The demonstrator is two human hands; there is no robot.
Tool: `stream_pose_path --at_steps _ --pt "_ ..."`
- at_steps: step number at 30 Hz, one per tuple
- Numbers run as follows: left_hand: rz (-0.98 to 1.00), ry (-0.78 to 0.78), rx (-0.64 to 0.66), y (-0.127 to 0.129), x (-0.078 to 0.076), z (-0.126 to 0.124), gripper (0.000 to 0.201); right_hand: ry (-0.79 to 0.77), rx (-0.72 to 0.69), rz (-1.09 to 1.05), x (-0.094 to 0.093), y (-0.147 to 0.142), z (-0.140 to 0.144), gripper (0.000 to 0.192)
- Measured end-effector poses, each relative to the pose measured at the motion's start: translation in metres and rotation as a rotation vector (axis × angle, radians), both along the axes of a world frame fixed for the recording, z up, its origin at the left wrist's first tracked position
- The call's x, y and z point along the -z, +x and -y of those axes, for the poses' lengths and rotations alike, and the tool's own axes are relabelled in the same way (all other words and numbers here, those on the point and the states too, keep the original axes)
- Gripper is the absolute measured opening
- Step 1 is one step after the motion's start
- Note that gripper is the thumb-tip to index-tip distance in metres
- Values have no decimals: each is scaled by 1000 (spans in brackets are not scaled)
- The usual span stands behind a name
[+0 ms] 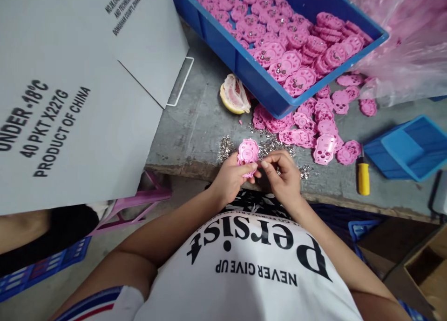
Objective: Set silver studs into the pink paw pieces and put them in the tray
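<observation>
My left hand [228, 179] grips a pink plastic casing [248, 150] at the table's front edge, thumb across its lower part. Close beside it on the right, my right hand [285, 177] has its thumb and forefinger pinched together near the casing's edge. Whatever the pinch holds, if anything, is too small to make out. Small shiny metal parts [274, 144] lie scattered just beyond both hands, with a little pile [226, 147] to the left. Loose pink casings [324, 149] are heaped behind and to the right of my right hand.
A blue bin [223, 44] full of pink casings stands at the back. Left of it are a cut citrus fruit [234, 95] and a large white carton [80, 88]. To the right are a yellow-handled screwdriver [363, 177], a small blue tray [412, 146] and a clear plastic bag [401, 56].
</observation>
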State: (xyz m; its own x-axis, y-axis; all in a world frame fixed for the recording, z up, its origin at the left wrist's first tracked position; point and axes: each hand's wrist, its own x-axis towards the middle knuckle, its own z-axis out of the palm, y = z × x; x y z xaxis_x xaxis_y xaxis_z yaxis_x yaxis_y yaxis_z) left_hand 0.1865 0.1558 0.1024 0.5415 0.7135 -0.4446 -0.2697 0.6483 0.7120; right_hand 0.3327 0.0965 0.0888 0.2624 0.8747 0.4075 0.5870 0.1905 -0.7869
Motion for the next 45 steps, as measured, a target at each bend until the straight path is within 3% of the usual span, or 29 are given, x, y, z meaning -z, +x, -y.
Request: stream_pose_path --at_steps 5,11,18,23,29,32,40,45 --pt "81 -52 -76 11 0 5 34 107 6 129 2 -7 5 8" --pt "84 -42 -8 6 -2 8 32 132 20 114 5 -7 12 10" --pt "65 -9 0 2 -11 10 28 108 31 133 5 -6 13 10" --pt "23 41 -11 3 -8 9 32 122 15 161 6 -6 15 11" --pt "-222 259 -81 0 -4 6 34 2 47 -145 3 -5 15 10" --pt "-332 375 -69 -3 -5 6 37 -76 -12 -263 0 -3 12 9" --pt "-484 593 -44 -9 1 9 41 -114 -5 -211 -5 -6 9 13" --pt "-552 638 -51 -8 10 9 38 -123 33 -125 -6 -8 7 17"
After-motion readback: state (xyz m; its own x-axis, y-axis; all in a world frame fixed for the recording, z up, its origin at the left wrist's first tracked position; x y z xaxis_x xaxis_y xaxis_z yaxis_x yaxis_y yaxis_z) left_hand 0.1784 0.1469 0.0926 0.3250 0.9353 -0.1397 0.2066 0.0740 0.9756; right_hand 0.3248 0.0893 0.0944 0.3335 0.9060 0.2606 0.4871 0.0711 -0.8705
